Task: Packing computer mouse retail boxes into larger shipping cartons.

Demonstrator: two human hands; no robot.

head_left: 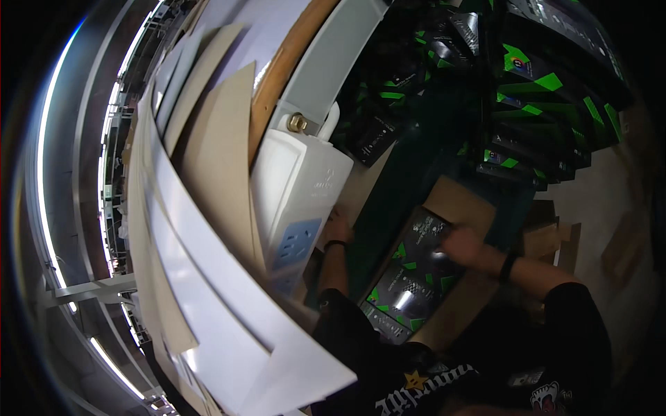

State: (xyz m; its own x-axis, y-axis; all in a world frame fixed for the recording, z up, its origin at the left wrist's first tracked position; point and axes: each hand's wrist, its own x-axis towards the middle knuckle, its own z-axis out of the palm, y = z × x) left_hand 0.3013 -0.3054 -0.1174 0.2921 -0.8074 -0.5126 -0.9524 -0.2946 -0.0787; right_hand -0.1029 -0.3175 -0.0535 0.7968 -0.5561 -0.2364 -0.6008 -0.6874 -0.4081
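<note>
Black-and-green printed boxes (409, 274) lie in a row inside an open brown carton (461, 201) in front of me. My right hand (463, 245) reaches in from the right and touches the far right corner of these boxes. Its fingers look bent but are blurred, so their grip is unclear. My left hand (338, 227) is up against a brown cardboard flap (352, 186) left of the carton. The white outlet box partly covers it, and its fingers do not show clearly.
A white outlet box (298, 180) with a blue socket plate and bent white and brown sheets (215, 132) block the left side. More black-and-green boxes (527, 132) are stacked at the far right. Another brown carton (544, 232) stands beyond my right arm.
</note>
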